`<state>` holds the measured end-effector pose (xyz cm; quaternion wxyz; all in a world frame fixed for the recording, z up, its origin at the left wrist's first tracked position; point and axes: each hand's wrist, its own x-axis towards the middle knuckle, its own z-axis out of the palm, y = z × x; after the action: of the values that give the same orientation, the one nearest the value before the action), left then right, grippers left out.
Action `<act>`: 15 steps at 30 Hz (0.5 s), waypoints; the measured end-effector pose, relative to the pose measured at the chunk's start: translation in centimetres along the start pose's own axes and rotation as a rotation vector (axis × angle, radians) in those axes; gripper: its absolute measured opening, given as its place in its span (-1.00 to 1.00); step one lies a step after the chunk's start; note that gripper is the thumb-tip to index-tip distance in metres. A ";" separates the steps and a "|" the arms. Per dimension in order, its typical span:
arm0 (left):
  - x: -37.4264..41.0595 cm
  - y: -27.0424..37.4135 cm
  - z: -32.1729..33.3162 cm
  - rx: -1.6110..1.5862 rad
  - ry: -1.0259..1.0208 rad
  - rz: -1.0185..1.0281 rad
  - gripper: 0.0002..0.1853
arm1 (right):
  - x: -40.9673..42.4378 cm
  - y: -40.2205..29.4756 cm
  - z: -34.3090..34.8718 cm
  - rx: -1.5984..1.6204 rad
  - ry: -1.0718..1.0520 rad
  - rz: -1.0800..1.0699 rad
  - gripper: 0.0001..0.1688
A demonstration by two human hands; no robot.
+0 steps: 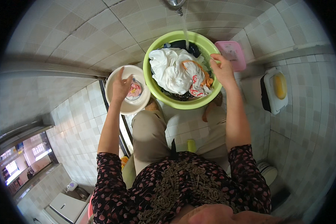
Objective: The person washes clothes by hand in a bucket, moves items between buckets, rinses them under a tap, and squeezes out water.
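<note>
A lime-green plastic basin [182, 105] stands before me, heaped with wet laundry. A white cloth garment [169, 70] lies on top, beside a white cloth with orange edging and red print [197, 79]. Darker cloth [182, 44] shows at the back. Water runs from a metal tap [175, 5] into this basin. My right hand [223, 70] is at the basin's right rim, thumb and fingers apart; nothing shows in it. Slightly blurred, my left hand [121, 87] hovers over a smaller cream basin [137, 107], fingers spread. Inside that basin is a small round container with pink contents [134, 89].
A pink plastic lid or box [233, 56] with a label sits right of the green basin. Farther right is a white bin-like container [274, 92] with a yellow item [280, 86] on it. Tiled walls close in behind, and a door track [126, 137] runs along the left.
</note>
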<state>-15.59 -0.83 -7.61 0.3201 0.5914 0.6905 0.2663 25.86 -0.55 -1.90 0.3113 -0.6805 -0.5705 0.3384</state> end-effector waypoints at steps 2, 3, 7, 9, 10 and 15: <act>-0.9 6.8 0.2 -0.051 -0.179 0.094 -0.21 | -0.6 -1.1 -0.4 -0.180 -0.018 -0.040 -0.60; -1.0 8.7 0.8 -0.034 -0.252 0.185 -0.16 | -0.7 -0.8 -0.3 -0.221 -0.010 -0.069 -0.59; -0.3 12.8 4.9 0.410 -0.440 0.419 0.00 | -1.5 -1.2 -0.5 -0.374 -0.124 -0.073 -0.50; 0.3 12.6 7.7 0.626 -0.451 0.438 0.04 | -2.3 -2.3 -0.5 -0.402 -0.275 -0.035 -0.46; 0.7 12.0 8.7 0.640 -0.498 0.426 0.08 | -2.4 -2.6 -0.4 -0.390 -0.371 0.000 -0.33; 1.3 12.0 11.8 0.779 -0.562 0.312 0.12 | -2.8 -1.0 2.2 -0.555 -0.570 -0.003 -0.06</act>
<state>0.96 2.19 -6.55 0.2058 0.8119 0.5292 -0.1359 23.19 -3.05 -2.03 -0.0548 -0.6169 -0.7047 0.3462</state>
